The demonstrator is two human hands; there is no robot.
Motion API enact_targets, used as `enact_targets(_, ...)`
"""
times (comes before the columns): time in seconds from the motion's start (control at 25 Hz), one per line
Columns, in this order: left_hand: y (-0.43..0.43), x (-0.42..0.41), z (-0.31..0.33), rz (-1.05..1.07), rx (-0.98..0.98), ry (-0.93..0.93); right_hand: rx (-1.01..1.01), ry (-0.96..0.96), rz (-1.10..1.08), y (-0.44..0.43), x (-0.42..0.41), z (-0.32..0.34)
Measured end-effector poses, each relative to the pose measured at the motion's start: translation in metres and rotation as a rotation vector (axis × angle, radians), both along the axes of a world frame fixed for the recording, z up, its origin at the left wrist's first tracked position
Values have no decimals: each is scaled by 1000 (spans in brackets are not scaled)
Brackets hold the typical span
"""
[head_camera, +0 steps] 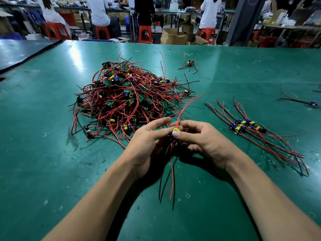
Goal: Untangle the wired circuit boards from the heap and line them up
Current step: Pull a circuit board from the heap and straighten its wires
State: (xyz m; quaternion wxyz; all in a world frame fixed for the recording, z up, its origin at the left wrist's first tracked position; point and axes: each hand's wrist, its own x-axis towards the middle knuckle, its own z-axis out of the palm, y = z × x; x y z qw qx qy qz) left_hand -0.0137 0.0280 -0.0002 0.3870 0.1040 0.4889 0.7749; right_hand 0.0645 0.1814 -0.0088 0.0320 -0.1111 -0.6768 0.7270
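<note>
Both hands meet over the near middle of the bench (52, 153), closed together on one item.

Left hand (149, 141): fingers reaching across, tips pinching the near side of the board; forefinger lifted clear above it.

Right hand (199, 140): thumb pressed on the front of the board, fingers curled behind it. Clamped, not loose.

Board in hand (176, 130): small, with yellow and blue parts showing between my fingertips. Red wires rise from it up and to the right; more red and black wires hang below it and trail toward me across the bench. Whether the upper wires are quite free of the heap I cannot tell.

Heap (130, 98): large tangle of boards with red and black wires, just beyond my left hand. Most of the job lies here, by my estimate.

Lined-up row (246, 126): a handful of boards side by side to my right, wires running out both ways in the same slant.

Strays: one small cluster (190, 63) far off beyond the heap; one board (313, 103) at the right edge.

Handling note for this step: I should keep the grip on the board itself, not the wires, and stroke the leads straight before setting it down. Place it just beside the row, turned the same way, wires parallel to its neighbours so nothing crosses and knots again.
</note>
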Motion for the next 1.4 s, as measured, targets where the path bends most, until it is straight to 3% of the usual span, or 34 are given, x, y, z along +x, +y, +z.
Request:
enact_targets(0.12,-1,0,1,26,69,-43,-9,-5,-1,0,-1,1)
enact_targets(0.4,2,-2,1,64,161,-91,-325,88,-77,-14,-6,5)
enact_targets(0.6,-1,2,-1,99,12,156,-539,122,-242,-17,-8,10)
enact_targets(1.12,-5,1,9,154,61,-31,-459,147,-13,-29,-5,5)
enact_targets(1.28,-6,-1,9,101,95,-14,-297,74,-125,-15,-6,3)
enact_targets(1.4,-5,1,7,25,-4,74,-263,53,-171,-10,-6,4)
